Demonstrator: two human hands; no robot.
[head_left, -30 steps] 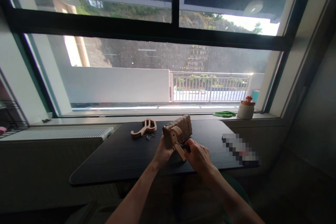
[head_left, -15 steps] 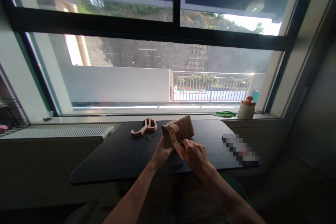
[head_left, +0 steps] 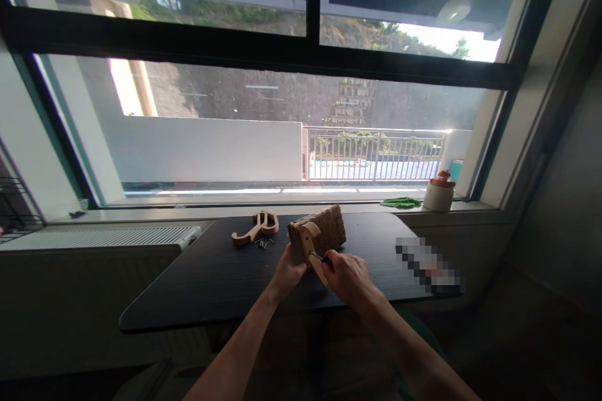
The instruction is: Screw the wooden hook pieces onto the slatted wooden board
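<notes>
My left hand point(head_left: 288, 268) grips the near lower side of a brown woven box point(head_left: 332, 230), which is tilted over the dark table. Against the box's near end lies a curved light-wood piece point(head_left: 310, 241) with a small hole near its top. My right hand point(head_left: 348, 272) is closed around the dark handle of a screwdriver point(head_left: 318, 257). Its thin shaft points left to the wooden piece; the exact contact at the tip is too small to make out. To the left, more curved wooden pieces point(head_left: 244, 237) rest on the table beside several small screws point(head_left: 264, 242).
The dark table point(head_left: 197, 288) has a rounded left corner and stands against the window sill. A pixelated object point(head_left: 430, 266) lies at its right side. On the sill are a green cloth point(head_left: 401, 202) and a white jar point(head_left: 439, 193). A radiator point(head_left: 103, 238) is at left.
The camera view has shifted slightly. Both hands keep their grip on the box and the screwdriver, with hardly any visible movement.
</notes>
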